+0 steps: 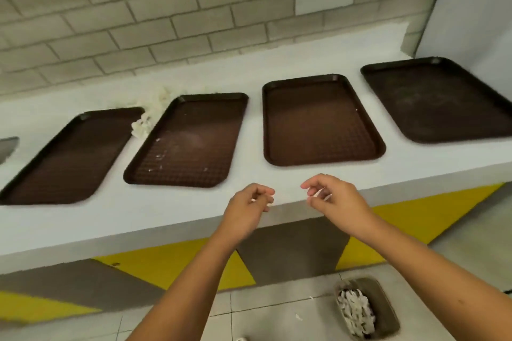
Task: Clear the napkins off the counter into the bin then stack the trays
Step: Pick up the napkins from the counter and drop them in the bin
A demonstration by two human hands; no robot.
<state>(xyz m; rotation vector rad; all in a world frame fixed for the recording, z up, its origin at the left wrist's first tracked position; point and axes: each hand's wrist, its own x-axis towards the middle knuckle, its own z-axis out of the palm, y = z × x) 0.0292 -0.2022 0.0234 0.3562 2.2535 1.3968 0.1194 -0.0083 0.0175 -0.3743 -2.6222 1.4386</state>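
Several brown trays lie side by side on the pale counter (249,75): one at far left (69,158), a second (188,141) flecked with white scraps, a third (318,122) and a fourth at far right (443,99). A heap of crumpled white napkins (149,116) sits behind and between the two left trays. My left hand (249,202) and my right hand (332,196) hover over the counter's front edge, each pinching small white napkin scraps in curled fingers. On the floor at lower right stands a dark bin (385,302) holding white napkins (356,310).
A grey brick wall rises behind the counter and a pale wall closes off the right end. The counter front carries yellow and grey panels. Small paper scraps (298,316) lie on the tiled floor near the bin. A grey object (7,148) shows at the left edge.
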